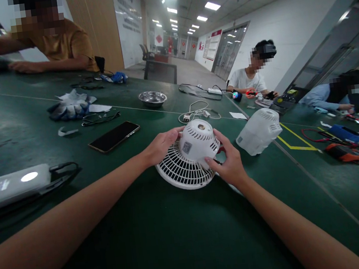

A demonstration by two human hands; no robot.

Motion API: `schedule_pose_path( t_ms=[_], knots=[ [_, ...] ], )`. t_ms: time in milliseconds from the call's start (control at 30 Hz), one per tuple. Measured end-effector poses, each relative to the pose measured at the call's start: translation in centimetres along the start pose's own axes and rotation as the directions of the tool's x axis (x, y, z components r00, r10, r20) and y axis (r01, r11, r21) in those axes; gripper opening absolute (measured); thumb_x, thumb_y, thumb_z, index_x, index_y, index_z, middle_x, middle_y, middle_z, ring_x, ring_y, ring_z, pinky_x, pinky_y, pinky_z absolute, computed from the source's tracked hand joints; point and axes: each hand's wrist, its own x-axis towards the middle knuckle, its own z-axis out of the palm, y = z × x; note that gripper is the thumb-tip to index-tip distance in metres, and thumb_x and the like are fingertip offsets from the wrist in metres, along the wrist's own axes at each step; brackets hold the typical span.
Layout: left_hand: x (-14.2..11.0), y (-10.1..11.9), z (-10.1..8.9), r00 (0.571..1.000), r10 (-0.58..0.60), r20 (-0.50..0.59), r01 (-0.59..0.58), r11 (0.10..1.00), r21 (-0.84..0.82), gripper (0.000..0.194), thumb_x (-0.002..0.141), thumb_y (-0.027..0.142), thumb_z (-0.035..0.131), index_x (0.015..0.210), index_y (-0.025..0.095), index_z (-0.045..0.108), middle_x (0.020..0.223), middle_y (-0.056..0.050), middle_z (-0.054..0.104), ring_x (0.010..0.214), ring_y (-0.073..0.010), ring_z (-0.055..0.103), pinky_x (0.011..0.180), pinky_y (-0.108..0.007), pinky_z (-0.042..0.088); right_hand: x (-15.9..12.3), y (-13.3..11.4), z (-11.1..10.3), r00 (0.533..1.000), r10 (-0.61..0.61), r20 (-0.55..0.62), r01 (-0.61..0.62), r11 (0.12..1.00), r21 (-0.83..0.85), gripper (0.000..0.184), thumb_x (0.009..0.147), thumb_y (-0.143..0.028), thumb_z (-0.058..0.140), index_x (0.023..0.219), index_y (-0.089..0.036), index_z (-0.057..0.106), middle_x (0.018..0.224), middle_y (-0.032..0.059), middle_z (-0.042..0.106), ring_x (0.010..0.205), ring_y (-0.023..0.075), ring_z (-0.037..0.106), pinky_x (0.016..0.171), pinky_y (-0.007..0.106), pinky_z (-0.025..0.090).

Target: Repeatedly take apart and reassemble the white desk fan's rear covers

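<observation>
A white fan head lies grille-down on the green table, its round motor housing facing up with a small label on it. My left hand grips the housing on its left side, fingers curled over the top edge. My right hand holds the right side, thumb and fingers pressed against the housing and the grille rim. A second white fan part lies just to the right, apart from both hands.
A black phone, a steel bowl, gloves, cables and a white power strip lie about. Tools sit at right. One person sits at the far left, two more at the far right.
</observation>
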Motion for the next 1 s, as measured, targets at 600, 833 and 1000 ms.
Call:
schedule_pose_path(
  t_ms=[600,833,1000],
  knots=[
    [0.0,1.1,0.5,0.983,0.044,0.178,-0.097,0.948,0.304,0.054,0.063,0.039,0.09,0.11,0.018,0.074,0.114,-0.013,0.066,0.096,-0.0288,0.061,0.082,-0.036,0.046,0.5,0.1,-1.3,0.989,-0.047,0.138,0.042,0.998,0.036,0.085,0.077,-0.036,0.084,0.153,-0.037,0.046,0.154,0.0055,0.055,0.139,0.038,0.052,0.12,0.068,0.034],
    [-0.1,1.1,0.5,0.983,0.052,0.174,-0.108,0.936,0.335,0.054,0.064,0.042,0.09,0.11,0.018,0.073,0.107,-0.012,0.07,0.09,-0.0268,0.063,0.076,-0.033,0.046,0.5,-0.7,-1.1,0.989,-0.05,0.138,0.06,0.996,-0.07,0.092,0.074,-0.038,0.087,0.155,-0.036,0.043,0.156,0.0077,0.052,0.139,0.0391,0.052,0.119,0.068,0.035],
    [-0.1,0.9,0.2,0.964,0.118,0.24,-0.221,0.858,0.464,0.058,0.074,0.046,0.084,0.122,0.016,0.07,0.116,-0.015,0.07,0.099,-0.032,0.064,0.086,-0.04,0.046,0.2,-0.5,-0.7,0.987,-0.092,0.13,0.112,0.98,-0.163,0.1,0.074,-0.04,0.087,0.159,-0.036,0.035,0.155,0.0097,0.052,0.137,0.0408,0.053,0.117,0.069,0.038]
  ],
)
